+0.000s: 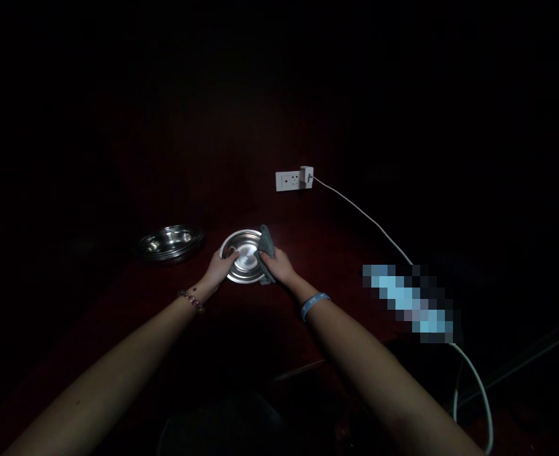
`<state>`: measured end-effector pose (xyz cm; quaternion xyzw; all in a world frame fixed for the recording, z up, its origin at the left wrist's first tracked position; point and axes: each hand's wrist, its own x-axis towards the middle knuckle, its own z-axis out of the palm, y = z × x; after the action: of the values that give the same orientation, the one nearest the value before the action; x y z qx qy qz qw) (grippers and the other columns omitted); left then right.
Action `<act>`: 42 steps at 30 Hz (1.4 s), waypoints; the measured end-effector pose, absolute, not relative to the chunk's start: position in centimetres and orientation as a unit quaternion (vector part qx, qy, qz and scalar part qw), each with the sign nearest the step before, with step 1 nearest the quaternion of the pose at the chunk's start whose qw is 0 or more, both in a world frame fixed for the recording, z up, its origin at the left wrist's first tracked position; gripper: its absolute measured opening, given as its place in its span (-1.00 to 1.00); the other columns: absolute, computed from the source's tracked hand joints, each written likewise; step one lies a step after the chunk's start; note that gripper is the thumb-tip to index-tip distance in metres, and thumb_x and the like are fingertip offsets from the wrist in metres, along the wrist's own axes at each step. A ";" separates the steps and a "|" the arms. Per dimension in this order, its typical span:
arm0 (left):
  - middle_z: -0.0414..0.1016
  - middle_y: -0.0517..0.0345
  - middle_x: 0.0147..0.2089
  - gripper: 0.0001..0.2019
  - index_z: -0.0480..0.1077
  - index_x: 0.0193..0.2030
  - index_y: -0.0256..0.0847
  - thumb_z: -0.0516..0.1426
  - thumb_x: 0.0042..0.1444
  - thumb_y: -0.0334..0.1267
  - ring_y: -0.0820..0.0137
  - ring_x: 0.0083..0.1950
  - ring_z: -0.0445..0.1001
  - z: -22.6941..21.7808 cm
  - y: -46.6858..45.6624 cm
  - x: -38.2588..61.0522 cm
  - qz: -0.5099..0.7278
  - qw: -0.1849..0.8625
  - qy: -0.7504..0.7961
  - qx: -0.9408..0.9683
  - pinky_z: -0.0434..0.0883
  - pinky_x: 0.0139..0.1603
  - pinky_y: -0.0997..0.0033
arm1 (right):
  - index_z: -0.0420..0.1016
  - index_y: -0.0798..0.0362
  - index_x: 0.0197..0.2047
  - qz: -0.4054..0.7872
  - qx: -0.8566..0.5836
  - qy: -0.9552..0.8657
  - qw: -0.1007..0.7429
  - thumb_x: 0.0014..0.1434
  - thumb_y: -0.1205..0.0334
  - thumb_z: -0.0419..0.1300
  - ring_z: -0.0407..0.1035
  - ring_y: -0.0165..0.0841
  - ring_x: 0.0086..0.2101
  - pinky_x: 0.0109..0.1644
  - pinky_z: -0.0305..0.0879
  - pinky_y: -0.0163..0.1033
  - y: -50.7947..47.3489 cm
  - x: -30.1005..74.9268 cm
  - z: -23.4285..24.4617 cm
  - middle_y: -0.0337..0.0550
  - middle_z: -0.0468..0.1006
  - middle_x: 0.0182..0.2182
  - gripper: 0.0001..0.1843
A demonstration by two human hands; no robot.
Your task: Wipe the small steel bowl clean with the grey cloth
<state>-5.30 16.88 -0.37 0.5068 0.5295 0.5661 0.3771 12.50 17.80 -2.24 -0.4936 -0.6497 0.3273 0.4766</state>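
A shiny round metal bowl [247, 258] is held between my two hands, its inside turned toward me. My left hand [219, 268] grips the left rim, with the thumb lying over the inner wall. On the opposite side, my right hand [279, 263] pinches a grey cloth [266, 239] against the right rim; the cloth folds over the edge and hangs below it. The fingers behind the bowl are hidden. Left of my hands, a stack of similar metal bowls [171, 244] rests on the dark red surface.
A white wall socket [287, 181] holds a plugged-in charger [306, 175]. Its white cable [369, 218] runs down to the right, past a blurred-out bright blue patch [407, 304]. The dark red tabletop [326, 266] has a front edge below my right forearm. The surroundings are very dark.
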 end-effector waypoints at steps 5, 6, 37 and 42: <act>0.64 -0.02 -0.13 -0.70 0.52 -0.18 -0.24 0.32 -0.13 -0.29 0.10 0.04 0.57 -0.5 17.0 -5.4 0.563 0.362 0.542 0.508 0.44 0.21 0.07 | 0.59 0.05 -0.10 0.320 -0.514 -0.645 0.467 0.26 0.18 0.21 0.57 -0.19 -0.09 0.10 0.46 -0.11 17.4 12.5 -1.9 -0.10 0.68 -0.17 -0.79; 0.64 -0.01 -0.13 -0.70 0.52 -0.18 -0.23 0.31 -0.12 -0.31 0.10 0.04 0.57 -0.5 16.9 -5.3 0.564 0.362 0.538 0.511 0.44 0.20 0.09 | 0.59 0.07 -0.09 0.319 -0.515 -0.645 0.465 0.27 0.18 0.21 0.57 -0.19 -0.08 0.11 0.46 -0.11 17.4 12.5 -1.8 -0.09 0.68 -0.16 -0.78; 0.65 -0.03 -0.12 -0.75 0.49 -0.14 -0.24 0.21 -0.01 -0.33 0.04 0.10 0.56 -1.5 17.7 -5.3 0.578 0.404 0.508 0.494 0.43 0.23 0.06 | 0.59 0.16 -0.15 0.361 -0.500 -0.620 0.486 0.15 0.15 0.20 0.58 -0.20 -0.18 -0.06 0.47 -0.19 17.4 12.8 -1.6 0.01 0.69 -0.21 -0.71; 0.61 -0.15 0.05 -0.69 0.49 -0.10 -0.23 0.24 -0.05 -0.39 0.07 0.18 0.52 -2.4 18.7 -4.4 0.604 0.450 0.456 0.474 0.31 0.36 0.07 | 0.58 0.18 -0.28 0.372 -0.513 -0.592 0.498 -0.01 -0.09 0.19 0.58 -0.12 -0.28 -0.25 0.47 -0.19 18.2 13.2 -2.1 0.10 0.67 -0.31 -0.53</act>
<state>-4.42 18.69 -2.39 0.4738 0.4564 0.6037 0.4503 13.20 18.22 -2.07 -0.5125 -0.5923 0.3723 0.4980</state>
